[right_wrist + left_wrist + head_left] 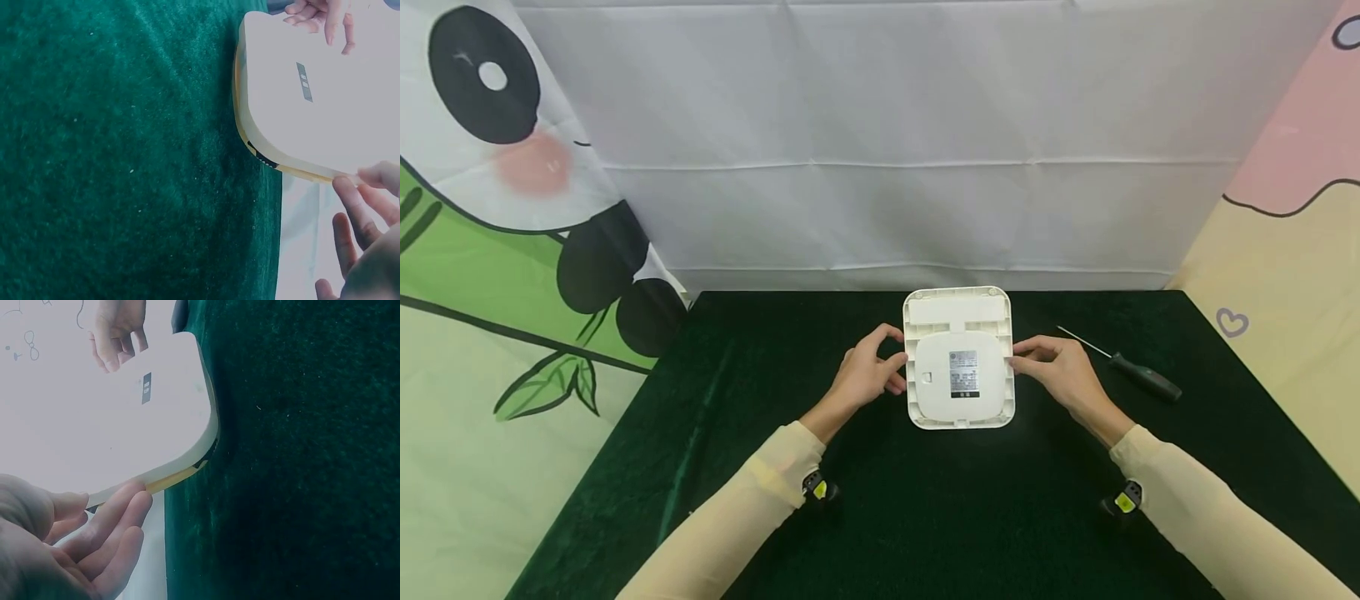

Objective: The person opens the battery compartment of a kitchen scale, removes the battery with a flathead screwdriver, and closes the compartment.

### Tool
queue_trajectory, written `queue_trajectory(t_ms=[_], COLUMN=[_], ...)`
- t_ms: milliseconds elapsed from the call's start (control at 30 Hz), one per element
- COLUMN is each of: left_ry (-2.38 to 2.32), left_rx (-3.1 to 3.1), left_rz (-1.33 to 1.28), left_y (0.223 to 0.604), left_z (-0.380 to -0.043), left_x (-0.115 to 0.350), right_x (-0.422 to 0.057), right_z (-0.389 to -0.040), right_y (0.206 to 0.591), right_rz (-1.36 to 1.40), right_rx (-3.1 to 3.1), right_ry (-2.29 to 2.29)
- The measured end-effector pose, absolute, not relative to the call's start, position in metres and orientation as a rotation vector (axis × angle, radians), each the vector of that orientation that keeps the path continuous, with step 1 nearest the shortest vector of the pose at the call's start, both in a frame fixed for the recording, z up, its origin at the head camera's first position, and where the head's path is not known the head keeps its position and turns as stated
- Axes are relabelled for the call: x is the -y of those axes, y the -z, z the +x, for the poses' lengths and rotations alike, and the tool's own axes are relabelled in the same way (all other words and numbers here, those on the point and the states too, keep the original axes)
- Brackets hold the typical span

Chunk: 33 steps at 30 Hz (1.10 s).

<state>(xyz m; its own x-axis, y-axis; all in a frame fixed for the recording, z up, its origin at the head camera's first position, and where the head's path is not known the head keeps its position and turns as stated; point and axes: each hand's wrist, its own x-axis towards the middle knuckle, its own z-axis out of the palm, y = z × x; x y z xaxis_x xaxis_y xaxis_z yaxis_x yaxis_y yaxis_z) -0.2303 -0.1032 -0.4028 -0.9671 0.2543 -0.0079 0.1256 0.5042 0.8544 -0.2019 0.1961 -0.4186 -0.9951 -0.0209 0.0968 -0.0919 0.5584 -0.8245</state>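
A white, rounded-square plastic device is held up with its ribbed side facing me. A raised panel on it carries a grey printed label with a black strip. At its left edge my left hand grips with thumb and fingers. My right hand pinches the right edge between thumb and fingertips. In the left wrist view the device looks washed out, with a yellowish band along its rim. The right wrist view shows its corner over the cloth. The device's far side is hidden.
A screwdriver with a dark handle lies on the dark green cloth to the right of my right hand. Behind the table hangs a white sheet; printed cartoon fabric covers the sides.
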Motion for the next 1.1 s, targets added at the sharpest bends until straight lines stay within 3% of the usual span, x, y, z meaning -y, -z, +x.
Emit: queue_trajectory(t_ms=[1100], left_ry=[-1.322], left_rx=[-2.407], left_rz=[0.149], left_y=[0.424], left_z=[-0.249], left_x=[0.108], right_x=[-0.178], right_z=[-0.211], right_y=[0.428], right_rz=[-0.193], right_rx=[2.881], right_ry=[-1.521])
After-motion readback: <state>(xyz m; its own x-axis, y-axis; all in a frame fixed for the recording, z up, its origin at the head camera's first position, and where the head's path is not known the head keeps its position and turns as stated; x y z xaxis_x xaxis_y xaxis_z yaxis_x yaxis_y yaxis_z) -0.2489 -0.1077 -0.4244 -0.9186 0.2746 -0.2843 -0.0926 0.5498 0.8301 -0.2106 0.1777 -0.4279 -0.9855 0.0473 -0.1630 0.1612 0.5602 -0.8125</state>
